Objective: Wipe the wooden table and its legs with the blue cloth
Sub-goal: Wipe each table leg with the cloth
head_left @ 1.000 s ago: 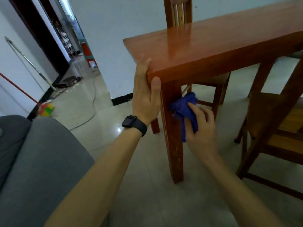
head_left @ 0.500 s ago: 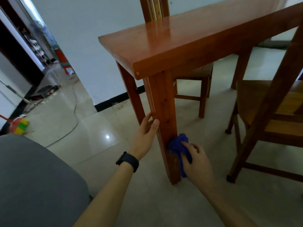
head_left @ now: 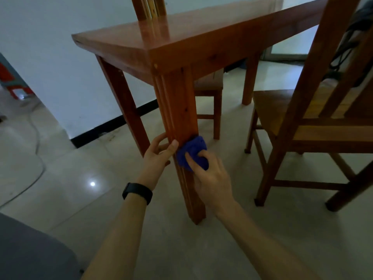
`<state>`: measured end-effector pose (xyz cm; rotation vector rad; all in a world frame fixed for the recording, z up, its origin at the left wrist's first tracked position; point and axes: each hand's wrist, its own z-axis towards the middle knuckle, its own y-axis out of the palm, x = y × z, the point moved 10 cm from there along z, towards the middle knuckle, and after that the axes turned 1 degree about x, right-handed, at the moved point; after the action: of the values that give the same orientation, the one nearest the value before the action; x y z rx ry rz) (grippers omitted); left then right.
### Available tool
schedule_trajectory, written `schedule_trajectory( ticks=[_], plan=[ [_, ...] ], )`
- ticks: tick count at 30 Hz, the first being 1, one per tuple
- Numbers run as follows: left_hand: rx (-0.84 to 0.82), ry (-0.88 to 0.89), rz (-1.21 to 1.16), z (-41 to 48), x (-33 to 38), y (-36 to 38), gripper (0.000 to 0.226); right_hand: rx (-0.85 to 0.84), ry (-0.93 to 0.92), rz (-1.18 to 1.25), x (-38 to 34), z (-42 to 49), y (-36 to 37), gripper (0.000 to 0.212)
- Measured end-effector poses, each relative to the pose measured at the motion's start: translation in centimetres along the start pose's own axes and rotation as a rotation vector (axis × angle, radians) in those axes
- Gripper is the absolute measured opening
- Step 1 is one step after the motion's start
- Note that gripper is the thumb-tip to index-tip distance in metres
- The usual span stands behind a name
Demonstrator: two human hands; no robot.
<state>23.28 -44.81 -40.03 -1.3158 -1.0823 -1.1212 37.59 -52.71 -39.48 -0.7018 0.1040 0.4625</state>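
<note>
blue cloth (head_left: 192, 149) on table leg (head_left: 177, 106), chair (head_left: 298, 126) near right, cable (head_left: 37, 142) on floor (head_left: 101, 199)

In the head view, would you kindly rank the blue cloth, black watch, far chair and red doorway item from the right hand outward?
1. Blue cloth, gripped in the right hand, on the table leg.
2. Black watch, on the left wrist, left of the leg.
3. Far chair, behind the table.
4. Red item, far left, in the doorway.
</note>
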Motion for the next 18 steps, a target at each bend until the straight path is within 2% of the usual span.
schedule_trajectory(
  ticks=[2,4,5,7,14,18],
  plan=[
    [-0.002,-0.002,0.004,-0.1,0.1,-0.2,0.066,-0.264,0.079,-0.067,1.4,-4.1,4.1,0.051],
    [-0.015,-0.006,0.014,-0.2,0.1,-0.3,0.072,-0.567,0.248,-0.024,3.6,-8.9,7.6,0.049],
    [-0.025,-0.009,0.011,-0.2,0.0,-0.3,0.075,-0.599,0.313,0.032,4.3,-10.4,7.9,0.046],
    [-0.046,-0.01,0.006,-0.2,0.0,-0.1,0.079,-0.465,0.369,0.137,4.9,-10.2,6.8,0.043],
    [-0.054,0.042,-0.075,0.3,0.5,0.3,0.057,0.157,0.217,0.415,1.5,2.5,-4.9,0.05],
    [-0.037,0.017,-0.102,-0.1,0.2,0.1,0.061,0.245,0.105,0.349,-1.0,6.8,-6.3,0.051]
  ],
)
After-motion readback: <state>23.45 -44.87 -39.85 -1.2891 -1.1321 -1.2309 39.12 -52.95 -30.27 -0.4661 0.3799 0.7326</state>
